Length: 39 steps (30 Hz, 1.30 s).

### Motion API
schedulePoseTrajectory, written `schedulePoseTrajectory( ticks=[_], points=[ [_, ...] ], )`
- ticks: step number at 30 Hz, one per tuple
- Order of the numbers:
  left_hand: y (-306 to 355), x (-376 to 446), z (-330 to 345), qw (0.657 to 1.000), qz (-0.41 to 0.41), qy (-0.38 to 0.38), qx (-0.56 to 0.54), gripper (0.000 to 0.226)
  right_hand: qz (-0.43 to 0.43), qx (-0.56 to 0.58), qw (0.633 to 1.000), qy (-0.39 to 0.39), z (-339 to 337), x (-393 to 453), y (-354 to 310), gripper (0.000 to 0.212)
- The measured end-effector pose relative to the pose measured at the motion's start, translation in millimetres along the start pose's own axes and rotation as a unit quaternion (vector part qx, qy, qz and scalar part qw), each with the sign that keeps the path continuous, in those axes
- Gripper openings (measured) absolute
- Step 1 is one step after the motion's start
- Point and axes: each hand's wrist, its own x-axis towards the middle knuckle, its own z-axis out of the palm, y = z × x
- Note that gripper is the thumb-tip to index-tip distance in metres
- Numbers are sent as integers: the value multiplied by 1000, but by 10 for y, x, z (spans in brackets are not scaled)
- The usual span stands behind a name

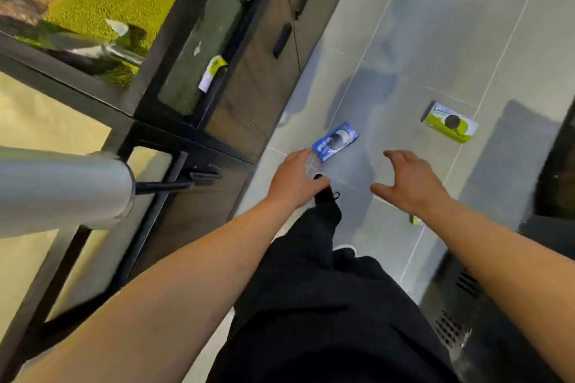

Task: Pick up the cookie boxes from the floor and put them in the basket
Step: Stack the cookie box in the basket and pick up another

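I note the blue rectangular cardboard cookie box (335, 141) lying flat on the grey tiled floor (435, 25), just ahead of my left hand (295, 183). A second box, the green and white rectangular cardboard cookie box (450, 122), lies on the same floor, well apart to the right and beyond my right hand (410, 183). A small green and white edge (416, 220) shows from under my right wrist; it may be a third box, but too little is visible to say.

Progress: in my judgement the task is at its start or early stage. Both clearly visible boxes are on the floor, nothing is held, and no basket appears in view, so I cannot report what it holds.

Hand pose: both arms are stretched forward and down over the floor, palms down. The left fingers (300, 156) are loosely curled and spread, their tips just beside the near corner of the blue box; contact cannot be confirmed. The right fingers (395, 156) are spread wide and hold nothing, hovering between the two boxes.

Surroundings: dark cabinet doors with black handles (281, 40) run along the left. My black trousers (311, 305) fill the lower middle.
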Motion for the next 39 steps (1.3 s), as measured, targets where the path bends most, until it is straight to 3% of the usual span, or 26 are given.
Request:
schedulePoseTrajectory(
  ticks=[5, 15, 23, 30, 34, 39],
  points=[
    [-141, 802, 71, 998, -57, -18, 13, 91, -30, -5, 999, -41, -5, 934, -52, 84],
    [-688, 2331, 1028, 989, -150, 1, -8, 98, -93, -77, 984, -132, 634, 2671, 795, 83],
    [-1654, 3684, 2530, 987, -148, 48, -23, 99, -89, -103, 979, -149, 2076, 4435, 1612, 92],
    [-2690, 4616, 3581, 987, -136, 24, 85, 115, -171, -150, 968, -110, 3324, 5630, 1934, 118],
    [-3004, 4976, 3910, 978, -93, 50, 180, 125, -190, -221, 952, -97, 3658, 6082, 1970, 128],
    [-2980, 5072, 3928, 978, -70, 89, 177, 108, -227, -208, 949, -67, 3636, 6166, 1985, 110]
  ],
)
